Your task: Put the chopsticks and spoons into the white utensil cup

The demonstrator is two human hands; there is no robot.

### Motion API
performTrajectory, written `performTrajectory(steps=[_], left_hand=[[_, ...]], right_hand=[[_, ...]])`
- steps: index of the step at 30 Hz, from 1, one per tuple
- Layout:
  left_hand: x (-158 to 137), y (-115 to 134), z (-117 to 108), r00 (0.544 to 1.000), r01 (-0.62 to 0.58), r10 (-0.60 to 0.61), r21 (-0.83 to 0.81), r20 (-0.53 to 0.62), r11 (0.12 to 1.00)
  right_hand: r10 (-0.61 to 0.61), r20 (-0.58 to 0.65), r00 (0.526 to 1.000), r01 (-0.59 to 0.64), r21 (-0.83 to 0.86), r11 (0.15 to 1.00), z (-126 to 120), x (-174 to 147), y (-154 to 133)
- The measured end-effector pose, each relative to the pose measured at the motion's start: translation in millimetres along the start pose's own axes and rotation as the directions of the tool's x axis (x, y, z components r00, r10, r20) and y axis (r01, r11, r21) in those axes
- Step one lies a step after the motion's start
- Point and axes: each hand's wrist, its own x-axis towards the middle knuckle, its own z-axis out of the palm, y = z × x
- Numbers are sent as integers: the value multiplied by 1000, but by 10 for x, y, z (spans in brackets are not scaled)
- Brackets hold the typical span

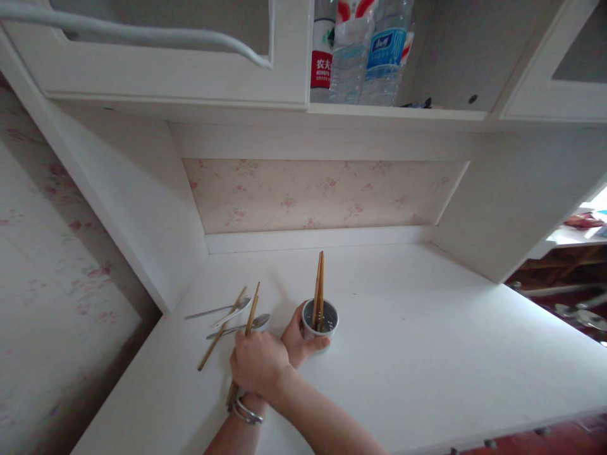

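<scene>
My left hand (298, 346) is wrapped round a round cup (337, 317) with a light rim and a dark inside. A few wooden chopsticks (320, 281) stand upright in that cup. Crossing over my left wrist, my right hand (260, 363) is closed on wooden chopsticks (253, 308), whose ends show above and below the fist. Just past them lies a metal spoon (260, 321). Farther left, a second metal spoon (243, 303), a white spoon (232, 315) and a loose chopstick (212, 347) lie crossed on the white countertop (403, 354).
Overhead, an open cabinet shelf (398, 111) holds several plastic bottles (351, 69). A white cabinet door (180, 82) hangs at upper left. White side panels (137, 189) and a floral back wall (294, 196) bound the counter. A silver bracelet (247, 414) circles my left wrist.
</scene>
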Motion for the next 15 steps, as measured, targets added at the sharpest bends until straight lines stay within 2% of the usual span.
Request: performTrajectory(steps=[15], left_hand=[[-3,17,-12,1000,4,-4,28,10,1000]], right_hand=[[-4,22,1000,4,-9,1000,-5,-8,1]])
